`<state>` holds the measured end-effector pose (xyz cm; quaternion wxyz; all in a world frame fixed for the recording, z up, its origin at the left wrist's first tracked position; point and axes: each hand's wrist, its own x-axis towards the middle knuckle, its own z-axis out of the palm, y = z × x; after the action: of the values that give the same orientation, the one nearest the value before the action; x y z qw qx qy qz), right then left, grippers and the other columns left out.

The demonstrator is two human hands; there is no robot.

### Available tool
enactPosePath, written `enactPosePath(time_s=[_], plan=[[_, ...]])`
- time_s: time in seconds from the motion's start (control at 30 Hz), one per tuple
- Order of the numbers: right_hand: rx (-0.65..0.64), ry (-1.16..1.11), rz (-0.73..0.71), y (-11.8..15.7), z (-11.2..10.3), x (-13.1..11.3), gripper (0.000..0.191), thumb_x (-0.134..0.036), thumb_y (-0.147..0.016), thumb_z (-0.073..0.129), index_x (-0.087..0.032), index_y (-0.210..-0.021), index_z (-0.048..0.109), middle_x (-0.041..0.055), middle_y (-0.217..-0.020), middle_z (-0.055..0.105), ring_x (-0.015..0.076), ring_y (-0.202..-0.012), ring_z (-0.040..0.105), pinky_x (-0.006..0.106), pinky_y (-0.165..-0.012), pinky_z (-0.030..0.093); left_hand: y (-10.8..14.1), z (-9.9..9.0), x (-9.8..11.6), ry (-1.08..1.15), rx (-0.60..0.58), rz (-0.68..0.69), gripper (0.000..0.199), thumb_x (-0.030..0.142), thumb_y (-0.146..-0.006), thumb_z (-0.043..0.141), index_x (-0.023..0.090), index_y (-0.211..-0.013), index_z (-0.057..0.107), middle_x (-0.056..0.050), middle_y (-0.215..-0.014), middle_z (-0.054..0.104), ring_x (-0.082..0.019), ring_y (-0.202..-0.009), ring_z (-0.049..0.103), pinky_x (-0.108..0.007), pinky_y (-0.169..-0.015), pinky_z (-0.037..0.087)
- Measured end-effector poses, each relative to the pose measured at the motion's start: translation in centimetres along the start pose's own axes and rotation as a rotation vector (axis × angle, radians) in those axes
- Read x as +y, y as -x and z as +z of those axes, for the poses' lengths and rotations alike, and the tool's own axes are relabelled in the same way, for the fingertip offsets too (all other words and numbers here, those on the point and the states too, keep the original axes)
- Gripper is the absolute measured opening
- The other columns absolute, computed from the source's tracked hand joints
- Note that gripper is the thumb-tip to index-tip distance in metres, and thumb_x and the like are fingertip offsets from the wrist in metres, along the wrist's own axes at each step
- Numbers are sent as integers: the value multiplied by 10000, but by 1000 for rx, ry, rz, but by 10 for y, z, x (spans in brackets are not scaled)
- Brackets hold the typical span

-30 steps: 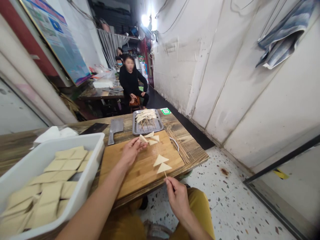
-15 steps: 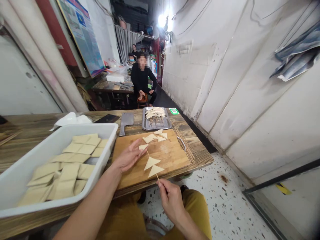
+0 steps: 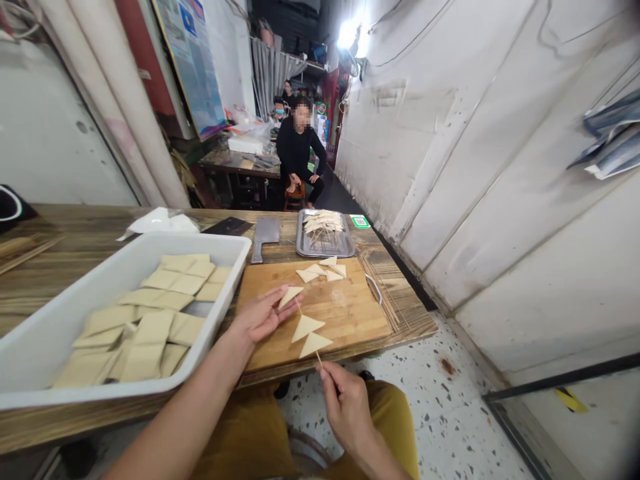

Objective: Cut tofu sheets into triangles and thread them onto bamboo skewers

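Closed round the lower end of a thin wooden skewer is my right hand. Two pale tofu-sheet triangles are threaded on that skewer. At its far end my left hand holds another tofu triangle between thumb and fingers, against the skewer tip. Both hands are over the wooden cutting board. Several loose triangles lie at the board's far side. To the left, a white plastic tub holds stacked tofu-sheet squares.
Behind the board are a cleaver and a metal tray with filled skewers. Bare skewers lie along the table's right edge, beside the board's handle. A person in black sits farther back.
The view has swung a little to the left, so things appear shifted right. My left hand has turned slightly, showing more of its triangle at the skewer tip. My right hand keeps its grip.
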<state>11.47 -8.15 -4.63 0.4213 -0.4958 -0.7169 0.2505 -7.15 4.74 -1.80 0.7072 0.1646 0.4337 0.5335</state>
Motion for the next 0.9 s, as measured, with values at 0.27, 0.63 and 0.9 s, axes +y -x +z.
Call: enactPosePath(time_s=[0.27, 0.63, 0.9], plan=[[-26, 0, 7, 1, -1, 2, 294, -220, -925, 379, -169, -783, 632, 29, -660, 619, 134, -568, 567, 201, -561, 416, 3, 10, 2, 24, 50, -36, 130, 87, -851, 489, 67, -885, 614, -140, -862, 703, -189, -782, 691, -307, -730, 579], [-36, 13, 5, 2, -3, 2, 305, -221, -931, 366, -172, -768, 619, 27, -642, 605, 136, -561, 558, 205, -555, 412, 2, 10, -2, 9, 57, -42, 119, 83, -847, 497, 63, -854, 615, -142, -853, 699, -191, -768, 692, -305, -715, 586], [-21, 12, -9, 2, 0, 4, 302, -216, -925, 371, -170, -777, 630, 43, -672, 633, 146, -598, 598, 204, -598, 440, 2, 5, -6, -32, 2, -18, 121, 87, -839, 515, 58, -860, 631, -147, -874, 703, -202, -798, 691, -323, -746, 582]])
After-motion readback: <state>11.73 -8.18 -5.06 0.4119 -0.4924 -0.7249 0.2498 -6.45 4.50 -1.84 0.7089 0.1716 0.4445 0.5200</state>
